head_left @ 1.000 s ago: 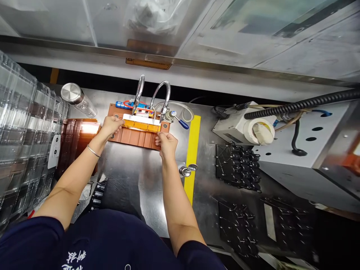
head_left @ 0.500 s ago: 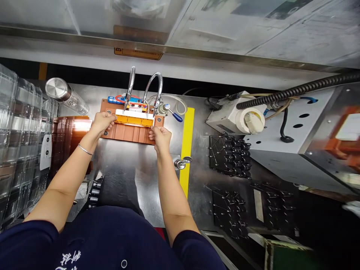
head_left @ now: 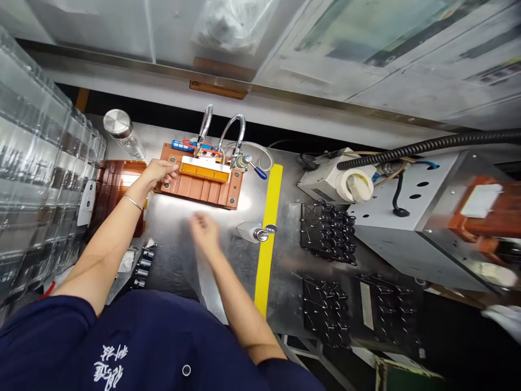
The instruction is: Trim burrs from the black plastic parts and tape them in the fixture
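An orange strip [head_left: 204, 172] with small dark marks along its edges lies across the white block [head_left: 196, 160] of a copper-brown fixture [head_left: 203, 193]. My left hand [head_left: 161, 171] is closed in a pinch at the strip's left end. Below the fixture, over the metal bench, my right hand [head_left: 204, 233] is smeared by motion. It is apart from the strip, and its fingers look curled, but what they hold, if anything, cannot be made out. Two bendy metal hoses [head_left: 234, 127] reach down to the fixture from behind. A blue-handled lever [head_left: 259, 172] sticks out at its right.
A small metal-capped bottle [head_left: 250, 232] lies beside the yellow strip [head_left: 268, 239]. Black moulded parts [head_left: 328, 231] sit on the right near a white machine [head_left: 336, 176]. Clear plastic trays [head_left: 44, 163] are stacked at left, with a glass flask [head_left: 124, 133] behind.
My right hand has left the strip's right end and come down toward me over the bench. My left hand stays at the strip's left end. The view has shifted slightly.
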Tool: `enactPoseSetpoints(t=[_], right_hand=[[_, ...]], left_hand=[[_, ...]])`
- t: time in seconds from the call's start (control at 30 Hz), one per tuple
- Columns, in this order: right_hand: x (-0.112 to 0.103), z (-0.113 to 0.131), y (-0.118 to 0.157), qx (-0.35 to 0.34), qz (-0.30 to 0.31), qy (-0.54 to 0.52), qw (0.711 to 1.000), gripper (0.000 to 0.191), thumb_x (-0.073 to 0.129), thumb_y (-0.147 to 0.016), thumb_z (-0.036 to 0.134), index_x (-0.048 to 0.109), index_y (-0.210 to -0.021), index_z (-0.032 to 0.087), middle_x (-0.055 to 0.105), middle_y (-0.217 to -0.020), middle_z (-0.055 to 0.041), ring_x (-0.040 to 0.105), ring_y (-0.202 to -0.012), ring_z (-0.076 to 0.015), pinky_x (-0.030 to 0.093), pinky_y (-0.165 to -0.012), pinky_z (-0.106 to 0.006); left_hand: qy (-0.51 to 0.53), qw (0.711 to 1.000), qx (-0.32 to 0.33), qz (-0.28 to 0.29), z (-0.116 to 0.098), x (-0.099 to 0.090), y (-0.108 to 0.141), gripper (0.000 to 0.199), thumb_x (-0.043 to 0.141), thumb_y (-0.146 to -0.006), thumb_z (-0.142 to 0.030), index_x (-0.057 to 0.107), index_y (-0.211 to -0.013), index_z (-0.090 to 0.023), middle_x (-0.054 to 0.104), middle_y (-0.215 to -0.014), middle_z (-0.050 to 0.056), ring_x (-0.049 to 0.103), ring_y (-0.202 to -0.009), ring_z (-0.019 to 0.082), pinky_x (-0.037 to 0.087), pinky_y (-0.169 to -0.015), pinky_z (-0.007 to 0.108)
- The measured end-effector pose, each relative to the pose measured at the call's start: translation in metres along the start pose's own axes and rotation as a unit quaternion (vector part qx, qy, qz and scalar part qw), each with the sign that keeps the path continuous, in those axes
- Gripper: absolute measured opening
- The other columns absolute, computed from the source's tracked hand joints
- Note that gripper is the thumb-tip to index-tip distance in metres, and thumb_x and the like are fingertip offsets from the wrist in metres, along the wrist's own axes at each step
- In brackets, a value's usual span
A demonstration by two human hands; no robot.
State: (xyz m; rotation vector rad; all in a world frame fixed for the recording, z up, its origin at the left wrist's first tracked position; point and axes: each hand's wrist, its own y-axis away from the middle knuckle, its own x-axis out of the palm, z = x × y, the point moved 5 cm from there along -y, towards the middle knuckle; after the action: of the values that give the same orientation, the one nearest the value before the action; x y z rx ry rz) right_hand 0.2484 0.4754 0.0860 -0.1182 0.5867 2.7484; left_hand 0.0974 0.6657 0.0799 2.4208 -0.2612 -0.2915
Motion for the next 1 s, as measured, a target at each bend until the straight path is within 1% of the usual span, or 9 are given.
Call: enactPoseSetpoints(t=[0.07, 0.13, 0.2, 0.3, 0.4, 0.5, 0.6, 0.8, 1.0], right_hand=[[0.064, -0.002, 0.064, -0.161, 0.27, 0.086, 0.945, 0.013, 0.071, -0.073, 0.022, 0.068, -0.085, 0.021, 0.073, -0.091, -0.0042, 0.066, -0.094, -0.0192, 0.052, -0.089, -0.035], [0.114, -0.016, 0.13, -0.348, 0.485, 0.222, 0.771, 0.023, 0.065, -0.079, 0.015, 0.067, -0.101, 0.022, 0.069, -0.113, -0.0066, 0.055, -0.118, -0.0225, 0.04, -0.105, -0.043], [0.14, -0.035, 0.162, -0.417, 0.554, 0.332, 0.64, 0.02, 0.057, -0.086, 0.013, 0.066, -0.102, 0.021, 0.068, -0.114, -0.0065, 0.052, -0.12, -0.0215, 0.03, -0.11, -0.047], [0.142, -0.038, 0.153, -0.419, 0.558, 0.398, 0.595, 0.008, 0.059, -0.085, 0.014, 0.067, -0.085, 0.016, 0.071, -0.091, -0.006, 0.058, -0.104, -0.0205, 0.034, -0.106, -0.046], [0.102, -0.016, 0.104, -0.34, 0.483, 0.37, 0.717, 0.02, 0.075, -0.07, 0.028, 0.065, -0.079, 0.014, 0.069, -0.082, -0.0072, 0.059, -0.092, -0.0234, 0.046, -0.089, -0.042], [0.017, -0.006, 0.03, 0.008, 0.139, 0.037, 0.99, 0.034, 0.084, -0.053, 0.037, 0.062, -0.07, 0.017, 0.064, -0.065, 0.0, 0.06, -0.071, -0.0176, 0.052, -0.071, -0.031], [-0.024, -0.008, -0.006, 0.118, -0.02, -0.097, 0.988, 0.04, 0.071, -0.067, 0.056, 0.056, -0.071, 0.019, 0.059, -0.056, 0.003, 0.058, -0.055, -0.0126, 0.052, -0.057, -0.026], [-0.006, -0.01, -0.05, 0.165, -0.044, -0.163, 0.972, 0.042, 0.059, -0.078, 0.06, 0.052, -0.074, 0.02, 0.065, -0.062, -0.0017, 0.069, -0.067, -0.0135, 0.059, -0.064, -0.023], [-0.044, -0.002, -0.065, 0.197, 0.019, -0.064, 0.978, 0.038, 0.066, -0.077, 0.05, 0.064, -0.075, 0.012, 0.071, -0.067, -0.0109, 0.066, -0.057, -0.017, 0.054, -0.051, -0.026]], left_hand=[[-0.002, 0.999, 0.034, -0.031, 0.003, -0.008, 0.014, 0.019, 0.063, -0.084, -0.023, 0.061, -0.07, -0.01, 0.058, -0.051, -0.002, 0.042, -0.033, 0.002, 0.033, -0.034, 0.014], [-0.004, 0.996, 0.063, -0.056, 0.006, -0.014, 0.031, 0.019, 0.058, -0.087, -0.024, 0.061, -0.073, -0.011, 0.055, -0.051, -0.004, 0.04, -0.033, 0.002, 0.03, -0.034, 0.014], [-0.007, 0.994, 0.084, -0.065, 0.009, -0.019, 0.049, 0.015, 0.058, -0.086, -0.023, 0.062, -0.078, -0.011, 0.055, -0.053, -0.005, 0.043, -0.036, 0.003, 0.032, -0.036, 0.013], [-0.012, 0.993, 0.108, -0.056, 0.011, -0.031, 0.077, 0.012, 0.061, -0.082, -0.022, 0.065, -0.085, -0.011, 0.058, -0.057, -0.003, 0.045, -0.04, 0.004, 0.035, -0.04, 0.014], [-0.016, 0.99, 0.131, -0.046, 0.013, -0.045, 0.1, 0.019, 0.064, -0.079, -0.027, 0.067, -0.089, -0.011, 0.06, -0.059, -0.002, 0.049, -0.045, 0.006, 0.039, -0.043, 0.017], [-0.066, 0.97, 0.223, -0.069, 0.012, -0.045, 0.118, 0.027, 0.061, -0.081, -0.034, 0.069, -0.094, -0.013, 0.067, -0.07, 0.003, 0.058, -0.061, 0.012, 0.048, -0.056, 0.023], [-0.195, 0.904, 0.373, -0.077, 0.008, -0.01, 0.128, 0.025, 0.056, -0.087, -0.033, 0.072, -0.094, -0.016, 0.071, -0.09, 0.007, 0.063, -0.084, 0.017, 0.051, -0.078, 0.032], [-0.511, 0.721, 0.467, -0.037, 0.019, 0.077, 0.103, 0.026, 0.053, -0.089, -0.021, 0.067, -0.11, -0.017, 0.063, -0.123, 0.014, 0.055, -0.114, 0.027, 0.045, -0.095, 0.047], [-0.56, 0.694, 0.452, -0.024, 0.012, 0.084, 0.055, 0.036, 0.041, -0.09, -0.009, 0.061, -0.119, -0.014, 0.06, -0.128, 0.017, 0.053, -0.118, 0.028, 0.044, -0.098, 0.05]])
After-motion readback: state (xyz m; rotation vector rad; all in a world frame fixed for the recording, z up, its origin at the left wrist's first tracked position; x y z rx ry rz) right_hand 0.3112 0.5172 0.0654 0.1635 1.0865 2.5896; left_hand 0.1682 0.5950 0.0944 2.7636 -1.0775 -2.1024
